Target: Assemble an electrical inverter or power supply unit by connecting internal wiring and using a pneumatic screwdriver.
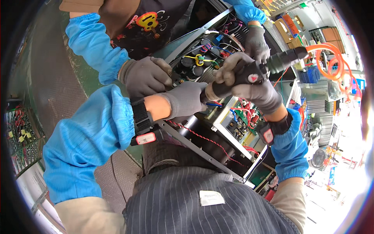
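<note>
My right hand (pixel 259 91), in a grey glove, wraps around a black power screwdriver (pixel 282 60) with an orange coiled hose at its back end. The tool lies tilted, its front end pointing left and down. My left hand (pixel 185 98), also gloved, is closed at that front end; whatever its fingers pinch is hidden. Beneath both hands is an open metal equipment chassis (pixel 191 146) with wires, round black capacitors (pixel 198 70) and a green circuit board (pixel 245 117). Across from me a co-worker's gloved hands (pixel 146 77) rest at the chassis, one on either side.
The orange coiled hose (pixel 331 74) hangs to the right. A twisted red wire (pixel 206 143) runs over the black panel on the near side. Boards with parts (pixel 23 136) stand at far left. Cardboard boxes (pixel 286 31) and a fan (pixel 318 158) are on the right.
</note>
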`<state>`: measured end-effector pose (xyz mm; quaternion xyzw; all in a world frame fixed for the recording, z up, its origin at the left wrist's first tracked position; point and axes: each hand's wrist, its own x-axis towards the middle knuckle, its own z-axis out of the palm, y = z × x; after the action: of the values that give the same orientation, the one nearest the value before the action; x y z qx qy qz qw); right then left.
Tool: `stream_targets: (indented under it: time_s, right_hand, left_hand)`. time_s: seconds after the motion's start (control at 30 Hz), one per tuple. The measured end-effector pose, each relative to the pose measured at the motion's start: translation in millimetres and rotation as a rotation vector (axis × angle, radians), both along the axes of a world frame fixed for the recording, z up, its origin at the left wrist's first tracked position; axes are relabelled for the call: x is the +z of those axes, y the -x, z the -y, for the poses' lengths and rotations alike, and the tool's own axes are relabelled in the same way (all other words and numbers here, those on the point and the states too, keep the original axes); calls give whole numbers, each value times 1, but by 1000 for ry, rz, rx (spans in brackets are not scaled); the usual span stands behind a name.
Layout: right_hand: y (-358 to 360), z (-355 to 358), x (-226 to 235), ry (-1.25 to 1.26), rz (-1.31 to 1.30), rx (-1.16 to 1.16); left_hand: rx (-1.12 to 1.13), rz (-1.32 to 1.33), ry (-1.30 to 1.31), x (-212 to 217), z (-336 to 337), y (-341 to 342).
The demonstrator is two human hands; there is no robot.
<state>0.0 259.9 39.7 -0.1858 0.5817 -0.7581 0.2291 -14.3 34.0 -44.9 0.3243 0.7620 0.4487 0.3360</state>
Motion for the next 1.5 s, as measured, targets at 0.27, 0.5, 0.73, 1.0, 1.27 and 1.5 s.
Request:
stream_targets:
  time_s: [0.27, 0.5, 0.73, 1.0, 1.27, 1.5]
  right_hand:
    - [0, -33, -35, 202, 200, -203]
    - [6, -25, -29, 155, 321, -335]
    - [26, -46, -55, 279, 285, -103]
    - [43, -27, -49, 199, 308, 9]
    - [31, -7, -25, 50, 331, -120]
    - [17, 5, -17, 78, 84, 10]
  left_hand:
    - [-95, 85, 270, 18, -11, 7]
    - [-96, -63, 335, -1, -8, 1]
    - [-75, -177, 288, 22, 3, -4]
    - [-74, -139, 255, 10, 11, -8]
    - [-9, -316, 321, 20, 16, -19]
    - [-104, -515, -164, -3, 21, 5]
